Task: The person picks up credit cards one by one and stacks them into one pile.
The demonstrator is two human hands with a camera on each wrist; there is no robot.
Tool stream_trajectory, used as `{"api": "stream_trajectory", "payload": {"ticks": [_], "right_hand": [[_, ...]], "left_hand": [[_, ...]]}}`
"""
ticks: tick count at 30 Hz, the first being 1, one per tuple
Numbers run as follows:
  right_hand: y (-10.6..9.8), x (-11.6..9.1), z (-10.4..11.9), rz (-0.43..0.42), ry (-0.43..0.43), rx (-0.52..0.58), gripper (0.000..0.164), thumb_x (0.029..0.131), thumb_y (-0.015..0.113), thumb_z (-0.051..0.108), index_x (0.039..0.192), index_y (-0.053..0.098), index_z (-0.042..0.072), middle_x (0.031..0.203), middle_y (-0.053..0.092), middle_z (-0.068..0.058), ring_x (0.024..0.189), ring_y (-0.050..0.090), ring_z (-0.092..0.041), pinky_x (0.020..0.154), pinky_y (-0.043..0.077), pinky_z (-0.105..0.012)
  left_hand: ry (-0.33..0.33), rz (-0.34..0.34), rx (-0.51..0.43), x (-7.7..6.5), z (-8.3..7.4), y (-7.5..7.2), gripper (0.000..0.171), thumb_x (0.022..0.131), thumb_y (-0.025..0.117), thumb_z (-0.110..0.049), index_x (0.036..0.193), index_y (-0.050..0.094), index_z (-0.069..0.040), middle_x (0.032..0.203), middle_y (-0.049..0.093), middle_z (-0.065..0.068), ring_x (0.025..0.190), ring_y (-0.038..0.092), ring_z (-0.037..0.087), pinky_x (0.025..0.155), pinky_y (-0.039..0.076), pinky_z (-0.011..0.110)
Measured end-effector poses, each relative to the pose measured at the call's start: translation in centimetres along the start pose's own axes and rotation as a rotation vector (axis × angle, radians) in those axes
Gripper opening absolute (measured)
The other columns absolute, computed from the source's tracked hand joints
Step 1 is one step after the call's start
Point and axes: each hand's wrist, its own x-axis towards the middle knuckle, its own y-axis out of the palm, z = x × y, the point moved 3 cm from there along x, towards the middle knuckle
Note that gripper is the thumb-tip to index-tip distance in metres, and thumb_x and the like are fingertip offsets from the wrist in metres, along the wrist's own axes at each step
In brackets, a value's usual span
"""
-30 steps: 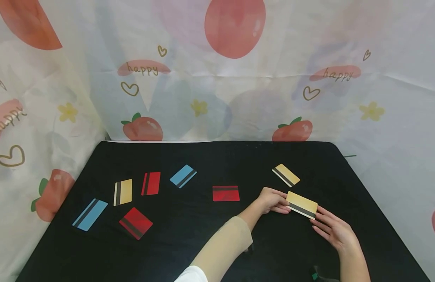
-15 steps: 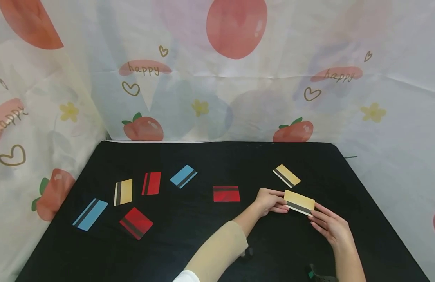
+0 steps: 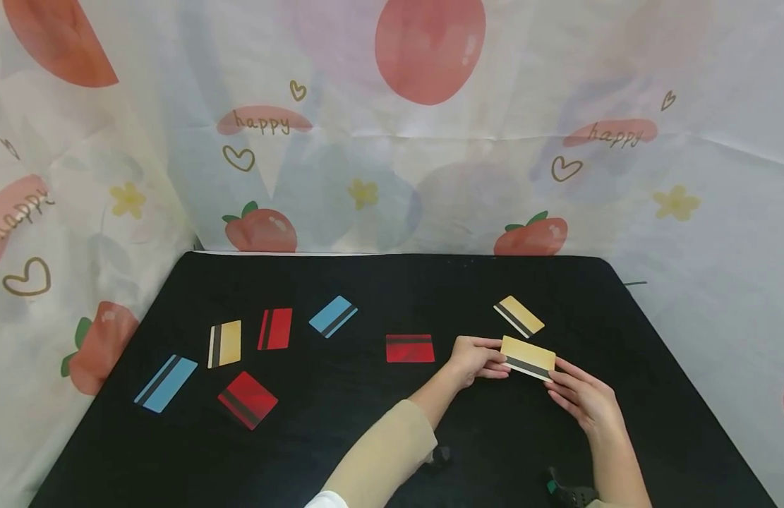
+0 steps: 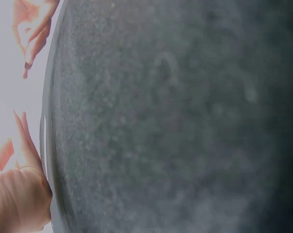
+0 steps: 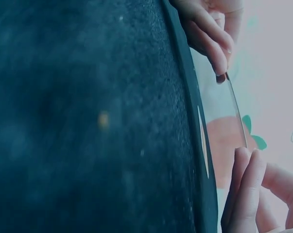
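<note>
A gold card (image 3: 530, 354) with a dark stripe is held between both hands above the right side of the black table. My left hand (image 3: 473, 361) pinches its left end, while my right hand (image 3: 583, 395) pinches the right end. Seen edge-on in the right wrist view, the card (image 5: 237, 109) spans from one hand's fingertips to the other's. Just behind it on the table lies another gold card (image 3: 519, 316), tilted. A red card (image 3: 410, 348) lies left of my left hand. In the left wrist view, both hands show at the left edge and the card between them barely shows.
Farther left on the black table (image 3: 341, 437) lie a blue card (image 3: 333, 317), a red card (image 3: 275, 329), a gold card (image 3: 225, 344), another red card (image 3: 248, 400) and another blue card (image 3: 166, 384). A printed curtain (image 3: 392, 162) hangs behind the table.
Both hands have shifted slightly left and up in the head view, carrying the gold card between them. The cards on the table keep their places.
</note>
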Motion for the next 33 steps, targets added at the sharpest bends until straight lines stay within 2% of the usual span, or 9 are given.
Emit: {"api": "stream_trajectory", "payload": {"ticks": [20, 28, 31, 33], "right_hand": [[3.5, 1.6, 0.4, 0.04, -0.05, -0.063, 0.028, 0.085, 0.064, 0.009, 0.08, 0.069, 0.035, 0.077, 0.068, 0.009, 0.071, 0.067, -0.007, 0.069, 0.055, -0.021], [5.2, 2.0, 0.2, 0.022, -0.059, -0.071, 0.028, 0.085, 0.063, 0.006, 0.08, 0.069, 0.033, 0.074, 0.067, 0.007, 0.067, 0.067, -0.008, 0.067, 0.056, -0.022], [5.9, 2.1, 0.1, 0.035, -0.066, -0.074, 0.025, 0.085, 0.063, 0.005, 0.093, 0.07, 0.028, 0.074, 0.067, 0.006, 0.067, 0.066, -0.007, 0.066, 0.056, -0.022], [6.3, 2.2, 0.0, 0.042, -0.072, -0.08, 0.028, 0.085, 0.063, 0.006, 0.107, 0.067, 0.023, 0.075, 0.067, 0.006, 0.068, 0.066, -0.007, 0.066, 0.055, -0.021]], "left_hand": [[0.04, -0.058, -0.044, -0.2, -1.0, -3.3, 0.031, 0.077, 0.064, 0.009, 0.105, 0.067, 0.0, 0.084, 0.068, 0.016, 0.066, 0.068, 0.027, 0.056, 0.057, 0.036], [0.059, -0.079, -0.049, -0.7, -1.4, -5.0, 0.032, 0.077, 0.064, 0.009, 0.107, 0.067, -0.001, 0.086, 0.068, 0.017, 0.064, 0.068, 0.024, 0.058, 0.057, 0.036], [0.066, -0.081, -0.044, -1.1, -1.6, -5.6, 0.032, 0.078, 0.063, 0.009, 0.108, 0.066, 0.0, 0.087, 0.068, 0.017, 0.063, 0.067, 0.022, 0.059, 0.057, 0.036], [0.065, -0.086, -0.041, -1.3, -1.8, -6.1, 0.032, 0.078, 0.063, 0.008, 0.109, 0.066, 0.0, 0.087, 0.068, 0.017, 0.063, 0.067, 0.022, 0.059, 0.057, 0.035]]}}
